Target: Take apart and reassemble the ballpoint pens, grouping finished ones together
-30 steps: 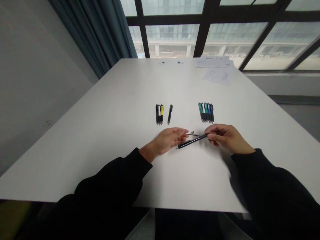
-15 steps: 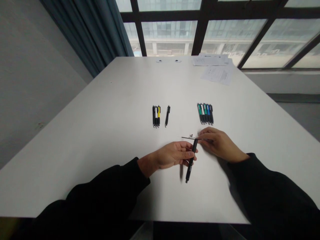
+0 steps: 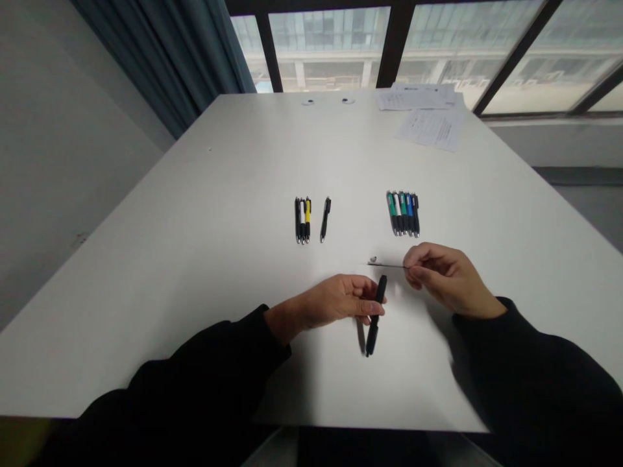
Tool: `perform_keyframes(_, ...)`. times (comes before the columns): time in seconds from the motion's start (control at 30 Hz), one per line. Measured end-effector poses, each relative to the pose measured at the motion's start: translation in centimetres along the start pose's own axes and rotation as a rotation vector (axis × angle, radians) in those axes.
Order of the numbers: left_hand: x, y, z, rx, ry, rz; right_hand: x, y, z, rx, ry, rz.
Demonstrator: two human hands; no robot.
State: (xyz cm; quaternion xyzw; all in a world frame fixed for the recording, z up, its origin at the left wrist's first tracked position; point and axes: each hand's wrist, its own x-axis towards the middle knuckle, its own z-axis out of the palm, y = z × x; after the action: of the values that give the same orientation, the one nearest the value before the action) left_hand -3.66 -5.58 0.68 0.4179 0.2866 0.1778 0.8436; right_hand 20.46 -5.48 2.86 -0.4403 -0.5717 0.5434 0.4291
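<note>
A black pen barrel (image 3: 373, 334) is held between the thumb and fingers of my left hand (image 3: 338, 301), tilted above the white table. My right hand (image 3: 445, 275) pinches one end of a thin dark refill (image 3: 388, 265), which points left over the top of the barrel and apart from it. A small silvery part (image 3: 373, 259) lies on the table just beyond the refill's left end.
Several pens (image 3: 302, 220), black, white and yellow, lie beyond my left hand, with a single black pen (image 3: 326, 219) beside them. Another row of pens (image 3: 403, 213) lies at the right. Papers (image 3: 428, 128) rest at the table's far edge.
My right hand has moved slightly right with the refill, which now has a gap from the barrel. The view has tipped down a little.
</note>
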Motion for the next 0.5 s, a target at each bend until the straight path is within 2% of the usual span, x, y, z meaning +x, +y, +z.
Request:
perform_keyframes(0.13,-0.04,0.04,-0.06,0.029,-0.009,0.005,0.1,-0.28,-0.23,0.235,0.044,0.02)
perform_keyframes(0.37,-0.11,0.0,-0.15,0.061,-0.038,0.015,0.56,-0.02,-0.5,0.301,0.199,0.025)
perform_keyframes(0.5,-0.16,0.07,-0.15,0.067,-0.051,0.019,0.73,0.06,-0.55,0.325,0.197,0.02)
